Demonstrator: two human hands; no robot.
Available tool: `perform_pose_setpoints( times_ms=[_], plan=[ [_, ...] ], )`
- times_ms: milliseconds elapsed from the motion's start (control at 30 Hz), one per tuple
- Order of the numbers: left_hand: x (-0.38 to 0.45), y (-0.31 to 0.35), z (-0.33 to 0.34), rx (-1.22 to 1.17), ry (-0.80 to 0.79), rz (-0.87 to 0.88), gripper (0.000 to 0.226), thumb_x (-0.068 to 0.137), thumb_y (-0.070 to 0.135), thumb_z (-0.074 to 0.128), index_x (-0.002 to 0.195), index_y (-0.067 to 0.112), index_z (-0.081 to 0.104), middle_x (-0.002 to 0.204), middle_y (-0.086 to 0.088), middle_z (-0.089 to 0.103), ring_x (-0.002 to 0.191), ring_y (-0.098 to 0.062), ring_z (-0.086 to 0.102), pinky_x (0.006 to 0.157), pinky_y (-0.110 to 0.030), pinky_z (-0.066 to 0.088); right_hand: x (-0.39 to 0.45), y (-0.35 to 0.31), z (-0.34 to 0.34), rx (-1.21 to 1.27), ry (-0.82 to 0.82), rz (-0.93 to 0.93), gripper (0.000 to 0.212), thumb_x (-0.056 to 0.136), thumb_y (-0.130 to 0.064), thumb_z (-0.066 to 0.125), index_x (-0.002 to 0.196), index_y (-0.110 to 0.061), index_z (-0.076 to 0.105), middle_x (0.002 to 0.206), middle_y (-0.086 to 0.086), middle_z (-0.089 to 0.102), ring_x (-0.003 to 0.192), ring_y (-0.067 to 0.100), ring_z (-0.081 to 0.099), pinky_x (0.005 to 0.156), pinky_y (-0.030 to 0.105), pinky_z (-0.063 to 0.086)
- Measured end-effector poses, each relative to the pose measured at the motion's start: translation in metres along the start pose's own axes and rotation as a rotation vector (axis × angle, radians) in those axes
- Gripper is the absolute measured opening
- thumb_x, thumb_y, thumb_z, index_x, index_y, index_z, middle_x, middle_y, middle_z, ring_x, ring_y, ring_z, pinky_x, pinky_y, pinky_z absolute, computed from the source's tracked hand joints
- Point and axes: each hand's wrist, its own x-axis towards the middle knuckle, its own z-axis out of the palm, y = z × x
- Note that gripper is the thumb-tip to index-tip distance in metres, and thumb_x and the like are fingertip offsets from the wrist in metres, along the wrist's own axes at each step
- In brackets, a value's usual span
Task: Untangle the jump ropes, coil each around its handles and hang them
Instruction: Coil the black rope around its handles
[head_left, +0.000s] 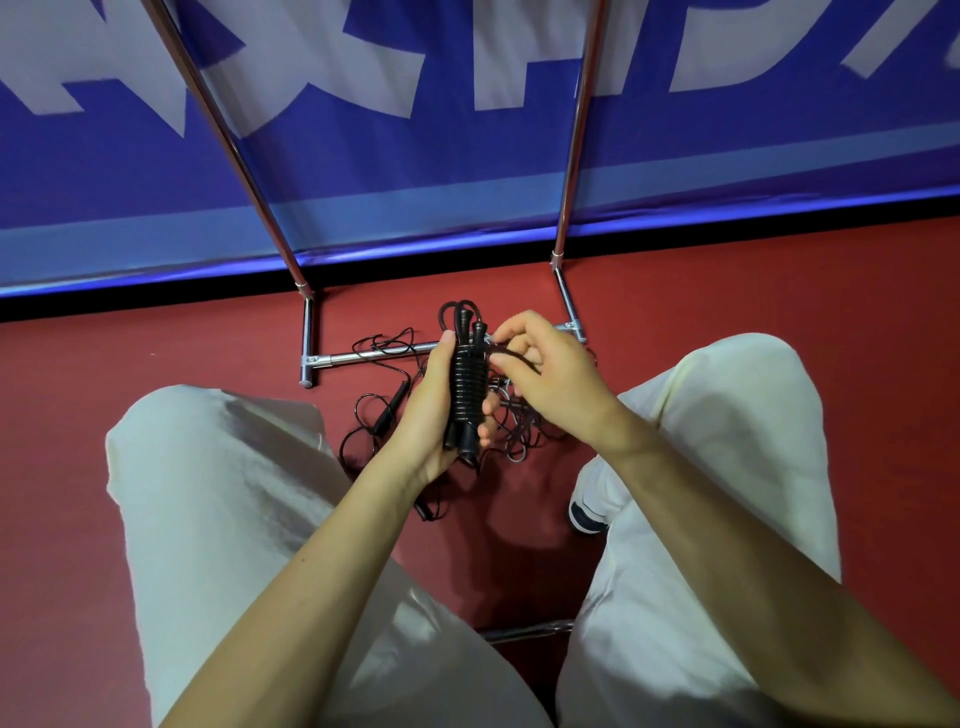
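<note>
L hand (428, 410) grips coiled jump rope (469, 387), cord wound tight round both handles, held upright above red floor (156, 338) between the knees. R hand (550, 374) pinches the free cord end (511, 357) just beside coil top. Tangled ropes (519, 426) lie on floor under hands, by chrome rack base (363, 356); one loose handle (392, 408) left of coil.

- Even, fairly bright indoor light; soft shadows fall on the dark red floor (727, 291).
- Glare streaks the shiny chrome tube rack (363, 356).
- Wide-angle bending shows at the frame edges, far from that rack.
</note>
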Motion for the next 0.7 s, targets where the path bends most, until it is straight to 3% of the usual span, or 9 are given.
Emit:
perform_pose_setpoints(
  times_ms=[100, 200, 333, 400, 567, 700],
  plan=[
    [0.003, 0.0, -0.004, 0.013, 0.037, 0.031, 0.057, 0.097, 0.065, 0.03, 0.099, 0.013, 0.052, 0.059, -0.006, 0.053, 0.039, -0.018, 0.045, 0.04, -0.022, 0.039, 0.002, 0.0, -0.005, 0.122, 0.099, 0.023, 0.016, 0.087, -0.006, 0.068, 0.083, -0.02, 0.064, 0.082, 0.005, 0.065, 0.066, 0.013, 0.066, 0.068, 0.024, 0.051],
    [0.006, 0.0, -0.01, 0.032, 0.118, 0.056, 0.069, 0.087, 0.071, 0.039, 0.113, 0.008, 0.053, 0.069, -0.009, 0.062, 0.047, -0.021, 0.054, 0.046, -0.026, 0.047, 0.002, -0.001, -0.006, 0.19, 0.077, 0.101, 0.024, 0.09, -0.003, 0.064, 0.083, -0.026, 0.067, 0.078, -0.002, 0.068, 0.071, 0.004, 0.066, 0.074, 0.018, 0.051],
    [0.005, -0.002, -0.008, 0.02, 0.155, 0.012, 0.067, 0.088, 0.068, 0.04, 0.11, 0.008, 0.058, 0.074, -0.009, 0.07, 0.054, -0.017, 0.062, 0.048, -0.025, 0.052, 0.0, -0.005, -0.003, 0.322, -0.005, 0.228, 0.02, 0.097, -0.002, 0.049, 0.087, -0.012, 0.063, 0.06, -0.009, 0.053, 0.054, 0.0, 0.048, 0.058, 0.013, 0.04],
    [0.003, 0.001, -0.006, -0.015, 0.118, -0.006, 0.065, 0.091, 0.068, 0.035, 0.106, 0.01, 0.061, 0.07, -0.006, 0.069, 0.051, -0.013, 0.061, 0.045, -0.021, 0.049, 0.0, -0.007, -0.005, 0.348, -0.044, 0.231, 0.022, 0.098, -0.005, 0.048, 0.084, -0.014, 0.062, 0.054, -0.015, 0.046, 0.05, 0.0, 0.039, 0.055, 0.015, 0.033],
    [-0.006, 0.007, 0.001, -0.079, -0.052, 0.028, 0.067, 0.098, 0.063, 0.02, 0.091, 0.009, 0.059, 0.054, -0.001, 0.054, 0.035, -0.007, 0.046, 0.033, -0.014, 0.036, 0.0, -0.01, -0.014, 0.429, -0.17, 0.247, 0.021, 0.097, -0.019, 0.057, 0.077, -0.014, 0.061, 0.053, -0.011, 0.035, 0.045, 0.005, 0.024, 0.043, 0.02, 0.016],
    [-0.011, 0.007, 0.002, -0.09, -0.135, 0.048, 0.068, 0.099, 0.061, 0.014, 0.087, 0.008, 0.055, 0.048, -0.003, 0.048, 0.029, -0.01, 0.039, 0.029, -0.015, 0.031, -0.003, -0.011, -0.015, 0.558, -0.304, 0.31, 0.017, 0.099, -0.024, 0.053, 0.085, -0.015, 0.057, 0.05, -0.01, 0.029, 0.04, 0.004, 0.02, 0.041, 0.022, 0.014]
  ],
)
